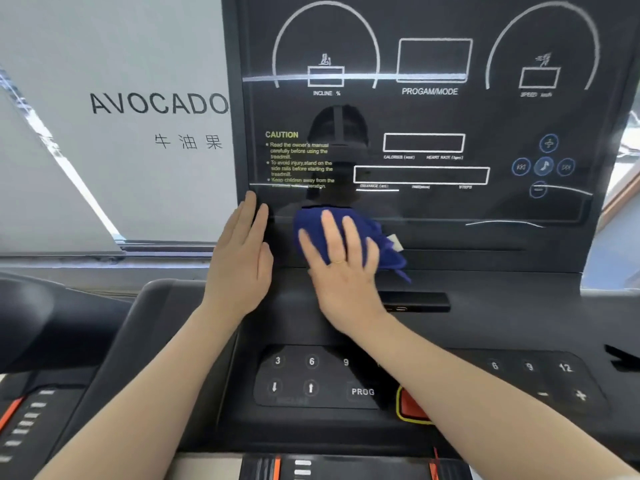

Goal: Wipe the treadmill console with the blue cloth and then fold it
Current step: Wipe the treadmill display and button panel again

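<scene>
Blue cloth (349, 233) on treadmill console (485, 209)

The cloth (349, 233) lies on the console (450, 209) at its lower left, under the right hand (341, 268); the left hand (242, 258) rests flat just left of it, on the console's edge; the keypad (311, 375) sits below

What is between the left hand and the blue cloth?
Only bare dark console surface separates the left hand from the blue cloth, seen in the head view.

There are two hands, the left hand (242, 251) and the right hand (341, 268). There is one blue cloth (349, 233) and one treadmill console (433, 216). One ring (338, 261) is on a finger.
</scene>
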`<action>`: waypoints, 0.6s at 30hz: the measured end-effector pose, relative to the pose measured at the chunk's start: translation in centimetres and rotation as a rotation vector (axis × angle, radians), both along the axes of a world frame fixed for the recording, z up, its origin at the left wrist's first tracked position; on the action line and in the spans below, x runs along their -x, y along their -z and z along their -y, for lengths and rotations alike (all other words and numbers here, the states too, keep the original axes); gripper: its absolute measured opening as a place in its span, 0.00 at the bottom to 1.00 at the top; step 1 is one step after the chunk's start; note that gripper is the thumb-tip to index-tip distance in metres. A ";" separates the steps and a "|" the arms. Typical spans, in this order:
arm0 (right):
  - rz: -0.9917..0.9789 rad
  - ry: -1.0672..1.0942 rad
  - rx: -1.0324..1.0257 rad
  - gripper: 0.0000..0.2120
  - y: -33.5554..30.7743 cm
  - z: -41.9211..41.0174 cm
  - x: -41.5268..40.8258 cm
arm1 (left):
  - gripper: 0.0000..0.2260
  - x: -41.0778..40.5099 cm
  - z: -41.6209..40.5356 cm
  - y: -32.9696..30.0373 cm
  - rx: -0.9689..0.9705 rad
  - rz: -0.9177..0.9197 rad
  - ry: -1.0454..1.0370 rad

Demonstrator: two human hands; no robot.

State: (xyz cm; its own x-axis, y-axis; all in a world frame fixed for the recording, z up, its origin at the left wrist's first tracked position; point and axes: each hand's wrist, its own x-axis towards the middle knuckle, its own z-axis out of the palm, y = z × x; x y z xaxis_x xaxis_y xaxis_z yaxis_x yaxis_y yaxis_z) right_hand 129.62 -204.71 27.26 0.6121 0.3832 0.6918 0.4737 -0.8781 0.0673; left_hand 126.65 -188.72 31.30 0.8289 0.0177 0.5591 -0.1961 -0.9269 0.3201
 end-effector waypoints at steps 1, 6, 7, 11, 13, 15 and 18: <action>-0.011 -0.025 0.017 0.29 0.1 -1.3 0.2 | 0.25 0.0 -0.3 -0.1 -0.011 -0.003 0.004; 0.024 -0.296 0.284 0.16 0.6 -3.4 0.4 | 0.25 0.2 -0.6 -0.3 -0.064 -0.027 -0.016; 0.019 -0.354 0.327 0.16 0.8 -2.9 0.4 | 0.26 0.2 -0.4 -0.3 -0.072 -0.033 -0.024; -0.022 -0.470 0.456 0.20 1.3 1.8 0.3 | 0.27 0.0 0.0 0.0 -0.123 -0.037 -0.044; -0.053 -0.430 0.448 0.20 1.1 4.9 0.3 | 0.27 -0.2 0.2 0.3 -0.127 -0.039 -0.058; -0.078 -0.377 0.409 0.19 0.5 8.2 0.4 | 0.28 -0.3 0.5 0.6 -0.124 -0.044 -0.078; -0.127 -0.247 0.338 0.20 0.0 12.5 0.8 | 0.29 -0.3 1.1 0.8 -0.126 -0.060 -0.114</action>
State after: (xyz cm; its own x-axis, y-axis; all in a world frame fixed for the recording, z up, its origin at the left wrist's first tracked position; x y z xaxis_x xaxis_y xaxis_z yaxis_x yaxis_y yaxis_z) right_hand 128.79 -217.23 27.26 0.5461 0.7207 0.4271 0.6897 -0.6762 0.2591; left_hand 126.93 -189.81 30.45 0.8576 0.0465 0.5122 -0.0715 -0.9755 0.2083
